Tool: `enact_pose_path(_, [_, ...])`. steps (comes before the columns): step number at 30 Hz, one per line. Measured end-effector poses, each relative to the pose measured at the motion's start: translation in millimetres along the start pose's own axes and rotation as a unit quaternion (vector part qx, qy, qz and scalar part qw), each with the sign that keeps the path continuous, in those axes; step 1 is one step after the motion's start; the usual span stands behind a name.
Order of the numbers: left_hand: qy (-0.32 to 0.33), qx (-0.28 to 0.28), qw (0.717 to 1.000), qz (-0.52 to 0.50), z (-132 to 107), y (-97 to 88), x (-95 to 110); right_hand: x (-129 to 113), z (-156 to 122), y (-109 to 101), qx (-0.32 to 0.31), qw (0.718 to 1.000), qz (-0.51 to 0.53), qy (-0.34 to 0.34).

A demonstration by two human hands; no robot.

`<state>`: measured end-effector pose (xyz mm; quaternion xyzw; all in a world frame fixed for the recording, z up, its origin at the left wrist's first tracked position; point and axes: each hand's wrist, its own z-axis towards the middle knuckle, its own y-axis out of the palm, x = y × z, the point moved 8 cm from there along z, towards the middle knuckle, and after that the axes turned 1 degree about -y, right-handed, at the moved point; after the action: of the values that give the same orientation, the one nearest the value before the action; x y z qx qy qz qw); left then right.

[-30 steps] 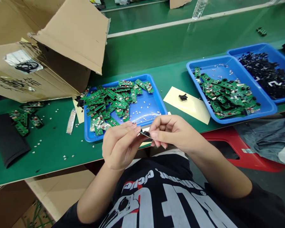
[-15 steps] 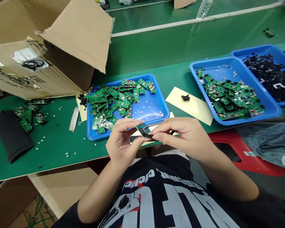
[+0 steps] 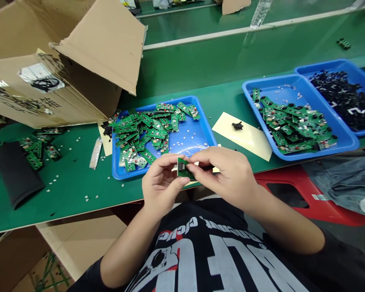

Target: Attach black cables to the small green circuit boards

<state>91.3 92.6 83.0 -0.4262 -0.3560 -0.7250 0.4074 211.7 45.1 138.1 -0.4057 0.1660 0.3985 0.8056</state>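
Close in front of my shirt, a small green circuit board (image 3: 185, 172) is held up between both hands. A black component (image 3: 181, 166) shows near its left end. My left hand (image 3: 161, 180) is closed, pinching that end between thumb and fingers at the bottom and top edges. My right hand (image 3: 228, 170) is closed at the other end, its thumb tip pressed to the face beside the black component. Something dark shows between the right fingers, mostly hidden. Just behind the hands is a blue tray (image 3: 205, 134) of similar boards.
Farther right stand a blue tray (image 3: 349, 148) of boards with black parts and another blue tray (image 3: 328, 65) of small black pieces. Yellow paper (image 3: 249, 140) bears a black clump (image 3: 237, 125). An open cardboard box (image 3: 88, 97) and a black sleeve-like piece (image 3: 18, 174) are left.
The board has been turned so its face shows more fully. My right hand has shifted slightly left, its thumb now against the board's face.
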Motion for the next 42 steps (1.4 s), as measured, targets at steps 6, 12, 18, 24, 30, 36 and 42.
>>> enact_pose_path(6, [-0.131,-0.026,0.985,-0.108,-7,2.3,-19,-4,2,0,-0.002,0.997,-0.071,-0.043])
enact_pose_path(12, [-0.168,-0.018,0.978,-0.125,-9,3.8,-20,-2,1,1,-0.007,0.997,-0.068,-0.049])
enact_pose_path(18, [-0.144,-0.036,0.985,-0.088,-10,2.5,-18,-2,1,-1,0.014,0.999,-0.035,-0.024])
enact_pose_path(24, [-0.109,-0.045,0.992,0.047,-8,-3.7,-14,-1,1,-2,0.007,0.994,-0.093,-0.048])
enact_pose_path(30, [-0.165,-0.132,0.972,0.099,0,3.1,-11,-1,1,0,-0.054,0.974,-0.176,-0.133])
enact_pose_path(36, [-0.181,-0.253,0.939,0.143,7,6.8,-8,-4,-1,9,-0.122,0.956,-0.174,-0.203])
enact_pose_path(42, [-0.079,-0.283,0.916,0.273,6,13.4,-5,-1,9,-27,-0.045,0.995,-0.048,-0.078])
